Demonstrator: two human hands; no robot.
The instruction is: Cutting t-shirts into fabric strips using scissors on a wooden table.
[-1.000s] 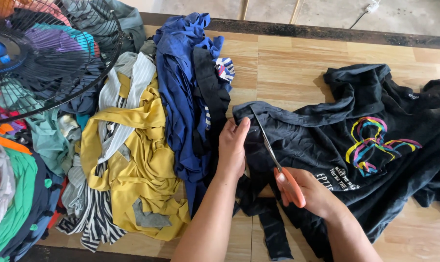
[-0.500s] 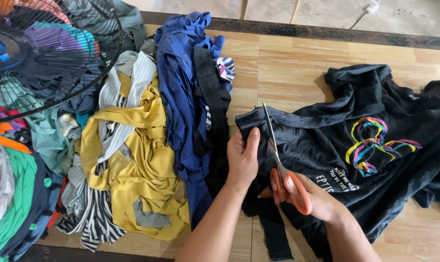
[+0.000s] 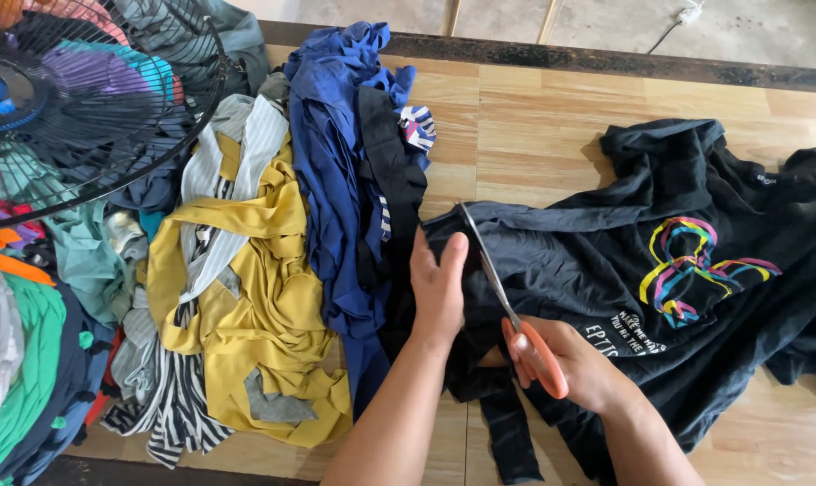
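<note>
A black T-shirt (image 3: 660, 270) with a multicoloured loop print lies spread on the wooden floor (image 3: 534, 126). My right hand (image 3: 579, 364) grips scissors with orange handles (image 3: 516, 315); the blades point away from me into the shirt's left part. My left hand (image 3: 439, 283) lies flat on the black cloth just left of the blades and pins it down. A narrow black strip (image 3: 511, 432) trails down from the shirt toward me.
A heap of cut clothes lies to the left: a blue garment (image 3: 336, 180), a yellow one (image 3: 264, 297), striped grey-white cloth (image 3: 174, 405), green pieces (image 3: 21, 396). A black fan grille (image 3: 111, 117) stands over the heap at top left. A white cable (image 3: 678, 22) lies on the concrete beyond.
The scissors have advanced along the shirt, away from me. My left hand has shifted slightly right and closer to the blades, still pressing the cloth.
</note>
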